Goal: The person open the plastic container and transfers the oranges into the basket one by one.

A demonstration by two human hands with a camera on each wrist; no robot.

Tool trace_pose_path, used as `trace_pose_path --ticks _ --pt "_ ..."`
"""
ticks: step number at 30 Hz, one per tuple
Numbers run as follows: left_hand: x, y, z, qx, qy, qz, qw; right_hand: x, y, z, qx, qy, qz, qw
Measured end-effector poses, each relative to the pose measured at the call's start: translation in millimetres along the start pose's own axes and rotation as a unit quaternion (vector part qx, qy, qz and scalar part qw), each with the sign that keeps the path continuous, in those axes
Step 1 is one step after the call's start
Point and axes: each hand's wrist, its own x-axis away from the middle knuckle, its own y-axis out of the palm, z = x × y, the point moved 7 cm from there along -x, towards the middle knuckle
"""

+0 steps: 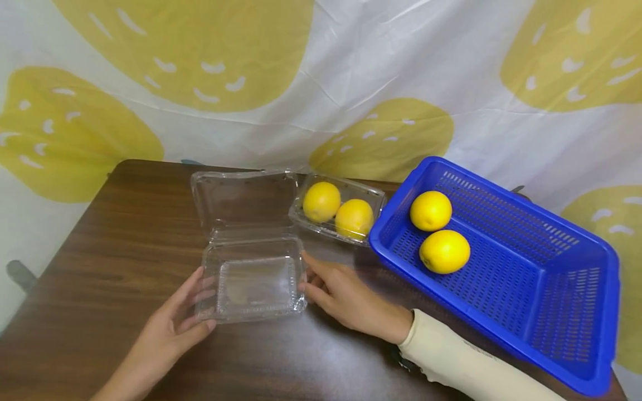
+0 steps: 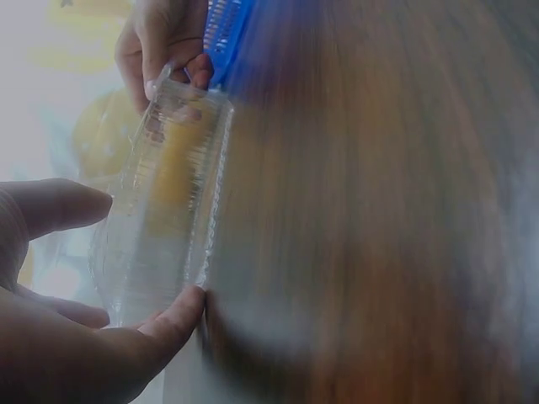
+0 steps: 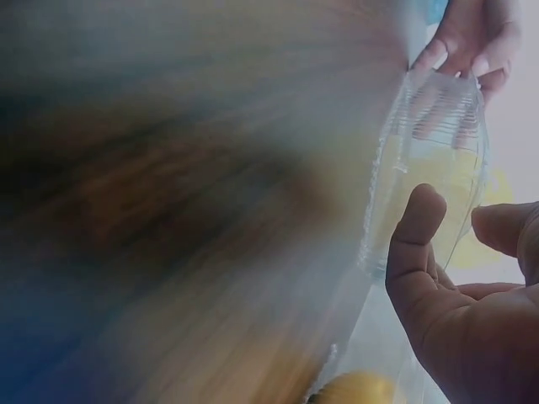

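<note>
The open box [image 1: 256, 287] is left of centre over the tabletop [image 1: 100, 267], lid [image 1: 246, 174] folded to the far side, with the left grip [image 1: 168, 334] holding its left side and the right grip [image 1: 346, 292] pinching its right wall. Crowding its far right, a second box [image 1: 368, 192] with two yellow fruits [image 1: 321, 202] sits beside a blue basket [image 1: 608, 289], which fills the right side and carries two more fruits [image 1: 444, 252]. A lemon-print curtain [image 1: 386, 67] closes off the far edge.
</note>
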Motion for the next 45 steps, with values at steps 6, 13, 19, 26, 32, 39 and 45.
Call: trace_pose_path --ticks 6,13,19,26,32,39,45 --pt "0.5 -12.4 -4.1 -0.020 -0.019 0.011 0.9996 -13.1 5.1 -2.6 0.002 -0.003 -0.003 1.0000" --pt "1.1 -26.2 -9.7 -0.041 -0.039 0.012 0.9983 -30.4 12.1 -2.8 -0.008 0.008 -0.011 0.9999" --pt "2.6 -36.5 -12.7 -0.049 -0.061 0.016 0.9968 -45.8 19.1 -2.6 -0.022 0.018 -0.011 0.9996" --pt "1.6 -46.1 -17.5 -0.077 -0.116 0.048 0.9891 -65.0 26.4 -5.0 -0.010 0.010 0.015 0.9998" --pt "2.5 -48.9 -19.3 -0.062 -0.141 0.075 0.9852 -77.7 31.8 -3.7 -0.018 0.029 0.043 0.9985" --pt "3.3 -53.9 -19.9 -0.069 -0.168 0.102 0.9780 -86.2 39.2 -4.5 -0.093 0.061 0.060 0.9920" --pt "2.2 -58.8 -22.1 0.064 -0.189 0.157 0.9673 -82.2 42.1 -2.6 -0.158 0.078 0.048 0.9832"
